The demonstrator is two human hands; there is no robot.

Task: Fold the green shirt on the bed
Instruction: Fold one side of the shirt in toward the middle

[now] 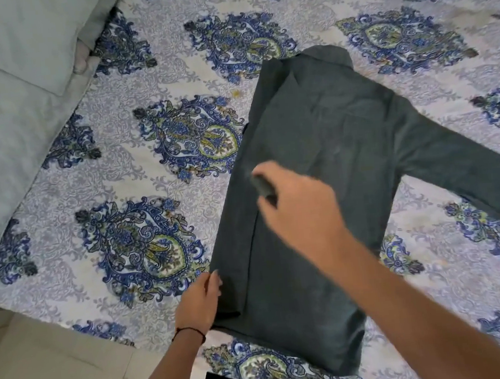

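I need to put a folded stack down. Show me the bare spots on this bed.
Free: the bedspread between the pillows and the green shirt, and beyond the collar. Crowded: the right side, where the sleeve stretches out, and around both hands.

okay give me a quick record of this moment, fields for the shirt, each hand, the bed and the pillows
shirt: dark green long-sleeved fabric shirt, flat on the bed, collar at the far end, left side folded inward, right sleeve still spread out
left hand: left hand at the shirt's near left corner, by the folded edge
right hand: right hand over the shirt's middle, blurred, pinching a bit of green fabric
bed: white sheet with blue and green paisley medallions
pillows: pale green pillows along the left side
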